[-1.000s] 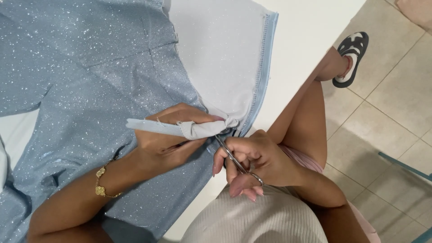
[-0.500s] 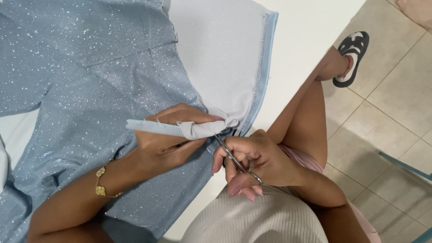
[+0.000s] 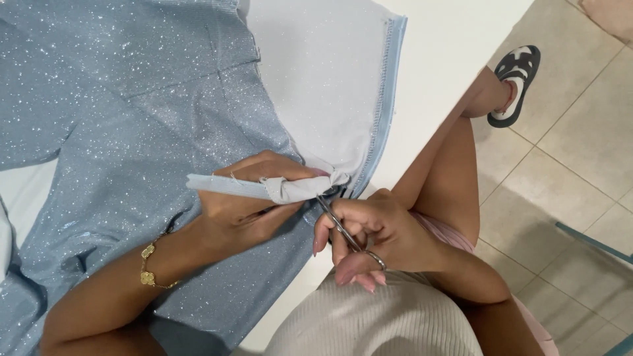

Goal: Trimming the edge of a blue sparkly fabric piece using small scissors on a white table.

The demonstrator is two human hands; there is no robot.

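Small scissors meet a pinched fold of sparkly blue fabric.

My left hand (image 3: 244,211) is closed on a folded strip (image 3: 264,188) of the glittery blue garment (image 3: 132,132), which lies spread on the white surface (image 3: 442,72). My right hand (image 3: 376,231), just right of it, grips the small scissors (image 3: 336,224), fingers curled through the loops, tips at the fold. Compared with half a second ago nothing has shifted, so I judge the snip is not yet made.

Single view, head-worn camera. Looks steeply down from above the person's own chest, close to the left hand (image 3: 244,204) and right hand (image 3: 376,231). White table (image 3: 448,59) edge runs diagonally; tiled floor (image 3: 580,151) fills the right. Frame seems rotated, probably a tilted head.
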